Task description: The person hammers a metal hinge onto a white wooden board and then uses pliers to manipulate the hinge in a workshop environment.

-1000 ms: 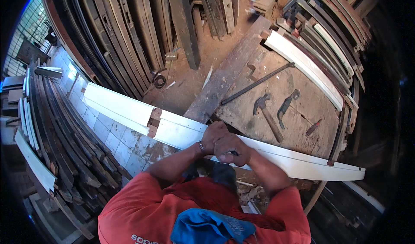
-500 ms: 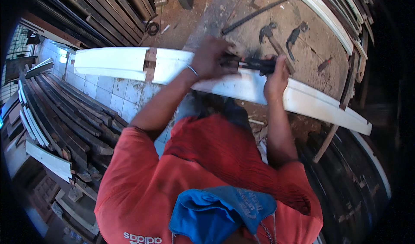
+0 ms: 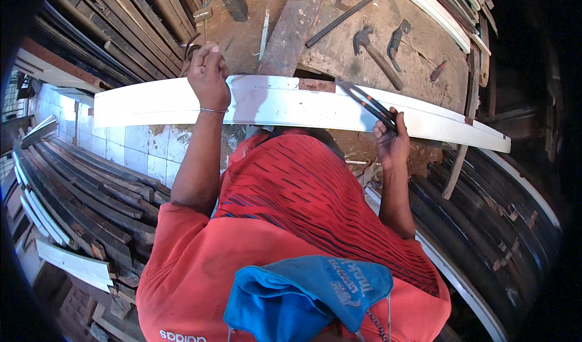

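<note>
A long white board (image 3: 267, 102) lies crosswise in front of me, with a bare brown patch (image 3: 316, 85) on its far edge. My left hand (image 3: 209, 78) is raised over the board's left half, its fingers curled together. Whatever the fingertips may pinch is too small to make out. To the right, my right hand (image 3: 393, 137) grips a pair of pliers (image 3: 371, 107) with black handles and orange marks. The pliers slant up and left over the board, and their blurred far end is near the brown patch.
Beyond the board, a claw hammer (image 3: 379, 57), a dark-handled tool (image 3: 397, 43), a metal bar (image 3: 348, 16) and a screwdriver (image 3: 438, 70) lie on a wooden surface (image 3: 424, 20). Stacked timber strips (image 3: 91, 184) fill the left; dark boards (image 3: 479, 221) lie right.
My left hand has moved left and away from the pliers, up over the board. The pliers stay in my right hand. The brown patch showed left of my hands before; it is between them now.
</note>
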A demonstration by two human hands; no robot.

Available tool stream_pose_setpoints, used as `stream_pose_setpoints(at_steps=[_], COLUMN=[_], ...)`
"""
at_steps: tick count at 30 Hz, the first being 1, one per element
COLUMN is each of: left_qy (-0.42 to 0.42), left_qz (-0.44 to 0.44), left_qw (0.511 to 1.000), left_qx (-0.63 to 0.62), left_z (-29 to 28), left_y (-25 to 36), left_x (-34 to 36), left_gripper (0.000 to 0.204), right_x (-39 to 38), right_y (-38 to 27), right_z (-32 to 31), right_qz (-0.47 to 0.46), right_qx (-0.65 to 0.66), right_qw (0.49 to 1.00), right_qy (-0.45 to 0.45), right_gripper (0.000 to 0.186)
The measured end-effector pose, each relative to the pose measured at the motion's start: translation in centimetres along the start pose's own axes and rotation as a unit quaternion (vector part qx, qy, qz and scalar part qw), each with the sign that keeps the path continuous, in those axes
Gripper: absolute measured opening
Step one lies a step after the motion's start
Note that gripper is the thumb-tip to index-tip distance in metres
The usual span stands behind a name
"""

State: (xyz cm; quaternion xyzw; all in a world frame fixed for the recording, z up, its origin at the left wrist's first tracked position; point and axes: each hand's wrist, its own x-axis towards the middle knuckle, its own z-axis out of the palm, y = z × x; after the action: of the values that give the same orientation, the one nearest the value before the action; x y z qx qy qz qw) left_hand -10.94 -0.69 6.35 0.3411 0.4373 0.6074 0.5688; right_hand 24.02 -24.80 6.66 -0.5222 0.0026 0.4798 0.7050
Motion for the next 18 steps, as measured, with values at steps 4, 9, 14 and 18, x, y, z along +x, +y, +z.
stream_pose_setpoints(at_steps=[4,9,14,18], left_qy=[-0.109,-0.134,-0.12,-0.166], left_qz=[-0.108,-0.169,-0.152,-0.02], left_qw=[0.984,0.968,0.979,0.959], left_qx=[-0.09,-0.124,-0.068,0.227], left_z=[1.1,5.1,6.8,6.1], left_y=[0.5,-3.1,-6.9,-7.0], left_x=[0.8,-1.3,-2.3,-2.6], left_gripper=[0.015,0.014,0.019,0.026], right_x=[0.3,2.5,7.4,12.1], right_y=[1.3,-1.0,-4.0,-6.8], right_z=[2.3,3.6,0.9,-0.7], right_qz=[-0.107,-0.154,-0.19,-0.195], right_qx=[-0.01,-0.006,-0.009,-0.015], right_qw=[0.994,0.988,0.982,0.98], right_qy=[0.031,0.025,0.0,0.04], right_gripper=[0.035,0.035,0.034,0.038])
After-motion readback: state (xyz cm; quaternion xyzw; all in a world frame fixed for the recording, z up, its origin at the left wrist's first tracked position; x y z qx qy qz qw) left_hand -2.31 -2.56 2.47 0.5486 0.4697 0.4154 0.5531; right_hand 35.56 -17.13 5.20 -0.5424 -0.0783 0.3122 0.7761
